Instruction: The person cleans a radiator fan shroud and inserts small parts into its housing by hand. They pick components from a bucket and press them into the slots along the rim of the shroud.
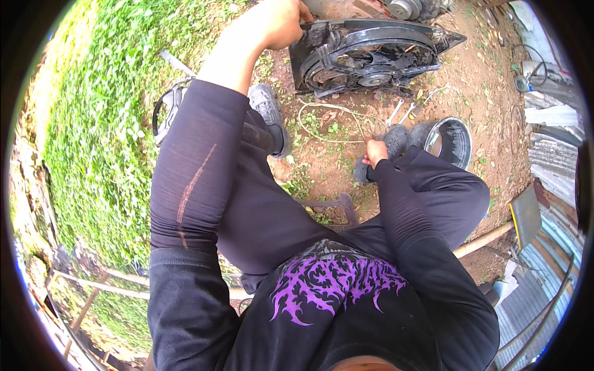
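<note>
My left hand (281,25) is raised at the top, its fingers curled onto the upper left corner of a black radiator fan assembly (374,49), which stands on edge on the dirt, grimy, with a round shroud. My right hand (376,153) is closed on a thin pale cord (328,139) beside my shoe; the cord loops loosely over the ground below the assembly. Two wrenches (394,111) and a smaller tool (433,93) lie to the right of that loop. A dark bucket (463,145) sits beside my right leg.
Grass (93,123) covers the left side. A metal object with a black handle (167,114) lies behind my left arm. Corrugated sheets and scrap (550,154) line the right, with a pole (479,241) low beside me. Rusty metal and a cylindrical part (405,9) sit behind the assembly.
</note>
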`<act>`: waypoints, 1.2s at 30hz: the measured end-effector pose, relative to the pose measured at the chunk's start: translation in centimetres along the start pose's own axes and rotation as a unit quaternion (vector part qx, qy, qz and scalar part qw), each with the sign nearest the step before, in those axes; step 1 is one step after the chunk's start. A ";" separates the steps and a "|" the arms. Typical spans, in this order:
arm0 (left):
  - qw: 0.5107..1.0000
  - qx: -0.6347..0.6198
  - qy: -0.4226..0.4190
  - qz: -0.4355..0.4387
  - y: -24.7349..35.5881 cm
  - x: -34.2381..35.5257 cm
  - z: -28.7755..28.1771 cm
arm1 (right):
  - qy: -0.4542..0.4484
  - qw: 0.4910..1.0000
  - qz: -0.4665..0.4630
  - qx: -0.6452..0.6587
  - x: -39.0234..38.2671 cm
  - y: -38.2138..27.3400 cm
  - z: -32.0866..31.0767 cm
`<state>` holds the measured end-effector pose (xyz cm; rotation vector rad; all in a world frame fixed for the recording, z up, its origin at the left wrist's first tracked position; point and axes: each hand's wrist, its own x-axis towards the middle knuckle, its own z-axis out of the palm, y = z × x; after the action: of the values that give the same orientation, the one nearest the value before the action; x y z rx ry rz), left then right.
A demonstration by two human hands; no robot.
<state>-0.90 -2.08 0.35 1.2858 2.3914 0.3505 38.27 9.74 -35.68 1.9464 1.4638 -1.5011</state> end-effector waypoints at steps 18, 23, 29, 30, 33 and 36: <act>0.991 0.119 -0.058 -0.033 0.4 0.5 -0.6 | -0.119 0.914 -0.104 -0.374 -2.6 1.8 4.4; 0.984 0.155 -0.047 -0.080 1.3 1.1 -1.2 | -0.189 0.937 -0.088 -0.281 1.3 5.5 4.0; 0.976 0.207 -0.056 -0.050 1.6 2.3 -0.5 | -0.084 0.969 -0.026 -0.230 3.7 5.2 3.4; 0.973 0.215 -0.063 -0.054 1.9 2.2 -0.6 | -0.094 0.967 -0.027 -0.235 3.4 4.8 3.3; 0.963 0.248 -0.084 -0.060 2.2 2.7 -0.6 | -0.087 0.978 0.005 -0.188 2.0 3.1 3.6; 0.965 0.246 -0.084 -0.037 2.1 2.4 -0.8 | -0.086 0.979 0.004 -0.183 1.1 2.0 4.0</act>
<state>-0.89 1.06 1.35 1.3501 2.4523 -0.3874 37.63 6.57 -38.96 1.5653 1.5262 -1.2547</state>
